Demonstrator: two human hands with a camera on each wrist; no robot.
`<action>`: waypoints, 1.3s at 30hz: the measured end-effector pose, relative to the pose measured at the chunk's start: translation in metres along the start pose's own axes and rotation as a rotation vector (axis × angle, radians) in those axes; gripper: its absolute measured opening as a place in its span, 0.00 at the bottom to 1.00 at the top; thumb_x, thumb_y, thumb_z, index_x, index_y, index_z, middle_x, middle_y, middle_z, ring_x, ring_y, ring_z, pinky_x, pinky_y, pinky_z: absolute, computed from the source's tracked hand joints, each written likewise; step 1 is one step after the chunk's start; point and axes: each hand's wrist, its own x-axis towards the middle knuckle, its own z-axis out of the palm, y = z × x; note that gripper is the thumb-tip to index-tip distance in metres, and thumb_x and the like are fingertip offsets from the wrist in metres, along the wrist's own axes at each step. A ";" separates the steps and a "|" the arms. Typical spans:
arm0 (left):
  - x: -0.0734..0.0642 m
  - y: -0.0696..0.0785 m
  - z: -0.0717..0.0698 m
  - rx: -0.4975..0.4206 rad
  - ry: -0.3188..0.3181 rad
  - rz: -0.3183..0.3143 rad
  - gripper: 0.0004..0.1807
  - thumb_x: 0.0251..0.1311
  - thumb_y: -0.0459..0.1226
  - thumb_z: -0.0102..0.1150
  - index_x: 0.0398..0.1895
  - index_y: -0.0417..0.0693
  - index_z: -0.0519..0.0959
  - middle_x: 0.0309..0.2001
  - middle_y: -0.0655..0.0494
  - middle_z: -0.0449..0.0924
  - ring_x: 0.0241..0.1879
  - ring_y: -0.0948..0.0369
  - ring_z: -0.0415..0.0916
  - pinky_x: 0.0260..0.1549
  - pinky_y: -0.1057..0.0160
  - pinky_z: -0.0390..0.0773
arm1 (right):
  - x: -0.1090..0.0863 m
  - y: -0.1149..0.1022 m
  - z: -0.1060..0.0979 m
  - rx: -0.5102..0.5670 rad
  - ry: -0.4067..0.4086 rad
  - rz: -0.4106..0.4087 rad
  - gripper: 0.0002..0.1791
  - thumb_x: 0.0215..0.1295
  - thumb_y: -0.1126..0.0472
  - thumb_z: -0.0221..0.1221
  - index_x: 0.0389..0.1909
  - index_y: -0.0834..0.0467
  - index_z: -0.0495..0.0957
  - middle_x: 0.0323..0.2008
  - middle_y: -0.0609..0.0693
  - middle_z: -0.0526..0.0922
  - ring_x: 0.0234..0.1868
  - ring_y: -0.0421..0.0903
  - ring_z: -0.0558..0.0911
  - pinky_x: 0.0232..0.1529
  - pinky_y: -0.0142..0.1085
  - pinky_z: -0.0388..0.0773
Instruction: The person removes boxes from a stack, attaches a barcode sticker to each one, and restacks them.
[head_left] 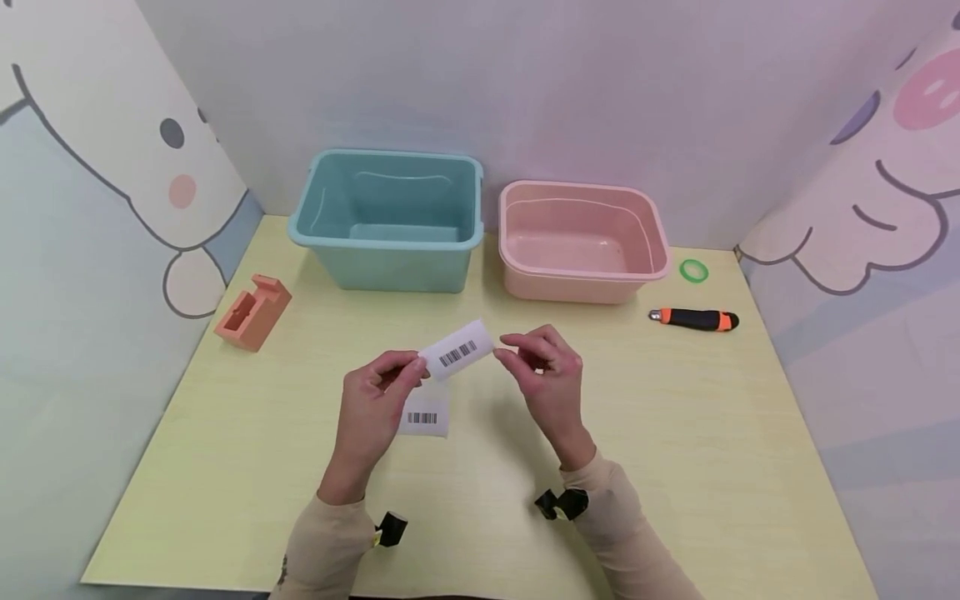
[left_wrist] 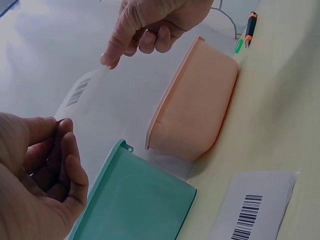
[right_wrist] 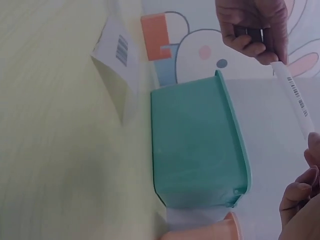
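Observation:
A white barcode label (head_left: 457, 352) is stretched between both hands above the middle of the table. My left hand (head_left: 372, 404) pinches its left end between thumb and fingers. At the opposite end, my right hand (head_left: 551, 379) has thumb and forefinger on the label's corner, and both wrist views show the fingertips meeting it. Below and partly behind the left hand lies white barcode paper (head_left: 423, 408) on the table. Its edge curls up off the surface in the right wrist view, and its upper part is hidden in the head view.
A teal bin (head_left: 397, 267) and a pink basin (head_left: 577, 287) stand along the back wall. An orange tape dispenser-like block (head_left: 258, 317) is at the left. On the right lie a black-and-orange utility knife (head_left: 693, 319) and a green ring (head_left: 693, 271).

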 end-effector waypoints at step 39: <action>0.027 -0.013 -0.027 0.146 -0.061 0.122 0.07 0.70 0.34 0.68 0.44 0.38 0.89 0.40 0.46 0.88 0.36 0.59 0.78 0.36 0.67 0.76 | 0.003 0.011 0.019 0.162 -0.219 0.206 0.03 0.66 0.71 0.70 0.37 0.63 0.88 0.30 0.51 0.76 0.26 0.42 0.70 0.25 0.29 0.64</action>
